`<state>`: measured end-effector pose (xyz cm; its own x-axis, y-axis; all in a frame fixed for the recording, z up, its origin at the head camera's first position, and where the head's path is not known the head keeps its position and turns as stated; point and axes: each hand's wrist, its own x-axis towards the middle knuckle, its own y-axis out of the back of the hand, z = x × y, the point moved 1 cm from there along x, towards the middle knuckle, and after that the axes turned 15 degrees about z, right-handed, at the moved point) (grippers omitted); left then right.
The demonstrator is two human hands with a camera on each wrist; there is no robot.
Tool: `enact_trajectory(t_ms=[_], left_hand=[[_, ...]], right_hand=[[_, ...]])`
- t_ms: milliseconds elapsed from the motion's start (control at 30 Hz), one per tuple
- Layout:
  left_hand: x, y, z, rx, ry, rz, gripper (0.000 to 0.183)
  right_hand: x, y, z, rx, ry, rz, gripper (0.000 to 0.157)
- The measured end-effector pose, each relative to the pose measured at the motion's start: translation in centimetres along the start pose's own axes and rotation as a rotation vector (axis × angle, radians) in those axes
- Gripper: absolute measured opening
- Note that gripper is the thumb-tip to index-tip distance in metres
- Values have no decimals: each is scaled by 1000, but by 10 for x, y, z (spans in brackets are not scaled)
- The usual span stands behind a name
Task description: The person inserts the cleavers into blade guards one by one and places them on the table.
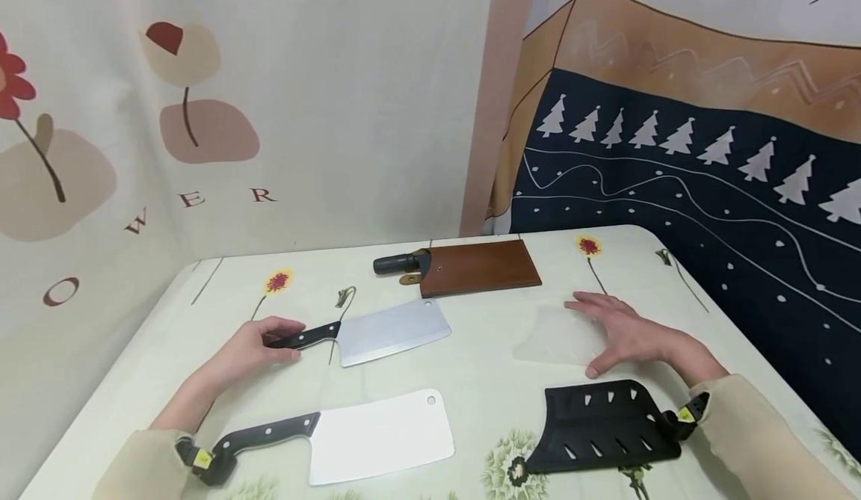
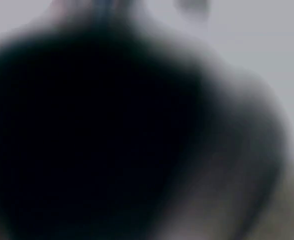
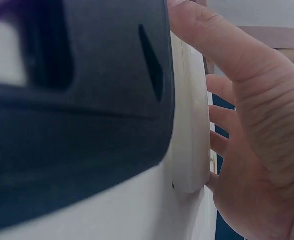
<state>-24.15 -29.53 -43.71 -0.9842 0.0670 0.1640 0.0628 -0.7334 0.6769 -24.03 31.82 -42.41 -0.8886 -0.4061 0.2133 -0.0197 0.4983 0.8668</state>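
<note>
My left hand [image 1: 252, 347] is at the back end of the black handle of a cleaver [image 1: 393, 330], fingers above it and thumb below. This cleaver lies flat, blade pointing right. My right hand [image 1: 632, 335] spreads around the right end of a translucent white blade cover [image 1: 554, 337], fingers at its far edge and thumb at its near edge. From the right wrist, the fingers [image 3: 222, 117] show behind that cover [image 3: 192, 125]. A slotted black blade cover [image 1: 599, 425] lies just in front of the right hand. The left wrist view is dark and blurred.
A larger cleaver [image 1: 383, 436] lies nearest me, its black handle beside my left wrist. At the back rests a cleaver in a brown leather sheath [image 1: 480, 267], its dark handle to the left. A flower-patterned cloth [image 1: 484, 388] covers the table; printed curtains [image 1: 350, 111] hang behind.
</note>
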Motion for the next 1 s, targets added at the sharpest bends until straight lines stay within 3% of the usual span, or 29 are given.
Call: enact_trajectory(t_ms=[600,733,867,1000], left_hand=[[0,-2,-3,41,-161,-11,34],[-3,0,2,45,-151,-35,36],[-4,2,7,42,-113,-59,38],[-5,3,9,22,-126,-64,38]], right_hand=[[0,-10,8,32,11,29,106],[1,-8,5,-23,17,36,102],[5,-1,0,-56,-35,56,100],[8,4,-5,-49,-66,74,101]])
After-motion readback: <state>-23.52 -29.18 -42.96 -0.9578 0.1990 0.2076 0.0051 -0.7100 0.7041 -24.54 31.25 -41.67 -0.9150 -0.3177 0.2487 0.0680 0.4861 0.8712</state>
